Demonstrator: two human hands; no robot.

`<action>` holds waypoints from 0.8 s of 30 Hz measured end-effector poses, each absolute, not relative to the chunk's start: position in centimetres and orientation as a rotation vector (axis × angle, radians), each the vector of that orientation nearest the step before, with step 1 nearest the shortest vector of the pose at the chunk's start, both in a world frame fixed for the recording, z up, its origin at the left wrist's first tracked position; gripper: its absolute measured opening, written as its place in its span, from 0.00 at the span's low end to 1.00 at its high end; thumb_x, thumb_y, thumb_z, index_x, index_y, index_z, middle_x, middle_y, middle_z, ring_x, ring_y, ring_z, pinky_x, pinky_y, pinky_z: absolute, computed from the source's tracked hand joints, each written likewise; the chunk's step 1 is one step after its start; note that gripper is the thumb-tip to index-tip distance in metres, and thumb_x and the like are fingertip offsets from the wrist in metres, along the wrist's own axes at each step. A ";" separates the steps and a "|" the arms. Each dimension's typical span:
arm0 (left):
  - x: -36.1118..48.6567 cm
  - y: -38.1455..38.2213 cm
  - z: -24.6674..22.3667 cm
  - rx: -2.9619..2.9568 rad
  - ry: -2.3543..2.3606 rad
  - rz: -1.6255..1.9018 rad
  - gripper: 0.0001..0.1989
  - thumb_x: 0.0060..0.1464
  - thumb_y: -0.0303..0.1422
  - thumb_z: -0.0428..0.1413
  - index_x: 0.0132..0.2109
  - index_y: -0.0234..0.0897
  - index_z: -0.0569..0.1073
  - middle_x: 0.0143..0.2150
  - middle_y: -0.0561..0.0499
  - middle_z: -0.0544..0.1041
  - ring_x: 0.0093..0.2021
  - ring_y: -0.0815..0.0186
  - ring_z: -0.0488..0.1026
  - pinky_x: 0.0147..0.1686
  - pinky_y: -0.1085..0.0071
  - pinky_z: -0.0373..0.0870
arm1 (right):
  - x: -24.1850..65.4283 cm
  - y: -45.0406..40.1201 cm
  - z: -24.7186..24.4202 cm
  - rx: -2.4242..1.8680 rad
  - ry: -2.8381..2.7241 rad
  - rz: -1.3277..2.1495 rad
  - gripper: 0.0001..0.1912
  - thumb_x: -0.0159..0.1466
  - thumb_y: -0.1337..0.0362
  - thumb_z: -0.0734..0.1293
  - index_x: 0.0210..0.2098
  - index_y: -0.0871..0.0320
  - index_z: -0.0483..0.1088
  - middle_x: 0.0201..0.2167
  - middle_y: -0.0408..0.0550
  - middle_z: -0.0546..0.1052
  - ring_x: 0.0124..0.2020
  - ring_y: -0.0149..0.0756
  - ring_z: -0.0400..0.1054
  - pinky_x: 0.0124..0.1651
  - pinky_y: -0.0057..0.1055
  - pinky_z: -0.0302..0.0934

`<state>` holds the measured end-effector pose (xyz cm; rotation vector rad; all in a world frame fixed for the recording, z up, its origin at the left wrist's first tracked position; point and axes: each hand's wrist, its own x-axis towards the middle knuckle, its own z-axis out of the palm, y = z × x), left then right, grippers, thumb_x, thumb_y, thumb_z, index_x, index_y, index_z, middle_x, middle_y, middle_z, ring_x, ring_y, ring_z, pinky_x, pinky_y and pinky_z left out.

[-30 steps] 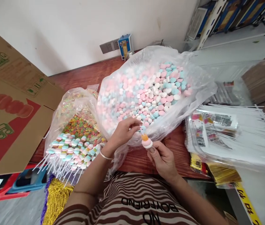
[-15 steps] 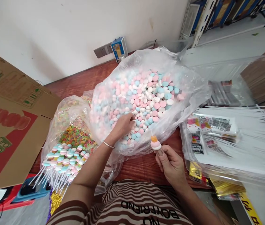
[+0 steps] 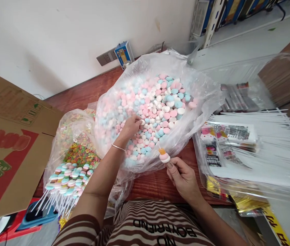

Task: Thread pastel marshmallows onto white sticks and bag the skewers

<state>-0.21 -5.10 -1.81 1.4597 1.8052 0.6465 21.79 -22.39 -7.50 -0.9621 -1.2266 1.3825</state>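
My left hand (image 3: 131,127) reaches into the large clear plastic bag (image 3: 206,97) and pinches a white candy disc (image 3: 142,122). Pink, blue and white candy discs (image 3: 160,112) fill the bag around it. Over the table's front part, my right hand (image 3: 183,176) grips a candy lollipop (image 3: 164,157) between thumb and fingers. Pink and white discs and orange ring pieces make up this lollipop, and a short tip of white stick shows above. Most of its stick is hidden by the hand.
To the left, finished candy lollipops (image 3: 69,176) lie on a bag of small coloured rings (image 3: 79,153), beside a cardboard box (image 3: 9,136). At right, white sticks (image 3: 275,147) and printed packaging (image 3: 233,133) sit in a clear plastic tray (image 3: 201,171). A blue device (image 3: 124,54) stands by the wall.
My left hand has lifted slightly within the bag, and a white candy disc now shows between its fingers. My right hand still holds the lollipop. The whole view has shifted a little.
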 end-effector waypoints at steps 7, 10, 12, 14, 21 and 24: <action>0.1 -6.5 -2.7 1.390 1.724 0.590 0.01 0.57 0.29 0.56 0.37 0.37 0.71 0.24 0.55 0.73 0.23 0.70 0.70 0.24 0.75 0.64 | 21.5 -22.3 -7.9 -0.983 -1.264 1.397 0.14 0.72 0.54 0.62 0.33 0.56 0.68 0.19 0.36 0.62 0.19 0.26 0.52 0.21 0.25 0.47; 0.2 -6.5 -3.7 1.438 1.738 0.638 0.02 0.56 0.29 0.56 0.36 0.37 0.73 0.24 0.54 0.73 0.23 0.69 0.71 0.25 0.75 0.66 | 21.5 -22.3 -8.1 -0.989 -1.273 1.392 0.15 0.72 0.54 0.62 0.34 0.56 0.68 0.20 0.36 0.62 0.19 0.26 0.53 0.21 0.25 0.47; 0.1 -6.6 -4.1 1.476 1.754 0.647 0.05 0.55 0.28 0.55 0.38 0.37 0.75 0.26 0.54 0.74 0.24 0.69 0.71 0.27 0.73 0.67 | 21.5 -22.3 -8.1 -0.997 -1.275 1.388 0.15 0.72 0.54 0.62 0.34 0.56 0.68 0.19 0.36 0.62 0.19 0.26 0.52 0.21 0.25 0.47; 0.1 -6.7 -4.4 1.559 1.754 0.639 0.07 0.55 0.28 0.55 0.41 0.37 0.77 0.27 0.55 0.74 0.26 0.68 0.72 0.29 0.72 0.68 | 21.5 -22.3 -8.1 -1.011 -1.278 1.390 0.15 0.72 0.53 0.62 0.34 0.56 0.68 0.19 0.36 0.62 0.19 0.27 0.53 0.21 0.26 0.48; 0.2 -7.5 -4.2 1.953 1.781 0.570 0.08 0.49 0.28 0.62 0.39 0.38 0.78 0.33 0.53 0.75 0.34 0.65 0.72 0.38 0.68 0.68 | 21.4 -22.3 -8.1 -1.025 -1.310 1.394 0.17 0.73 0.50 0.61 0.34 0.55 0.68 0.19 0.37 0.63 0.19 0.28 0.53 0.21 0.26 0.49; 0.6 -8.0 -3.8 2.061 1.753 0.581 0.07 0.49 0.24 0.60 0.38 0.37 0.75 0.36 0.52 0.75 0.36 0.66 0.72 0.40 0.69 0.68 | 21.5 -22.2 -7.6 -1.037 -1.351 1.339 0.16 0.73 0.52 0.61 0.33 0.55 0.68 0.19 0.37 0.63 0.20 0.28 0.54 0.23 0.26 0.51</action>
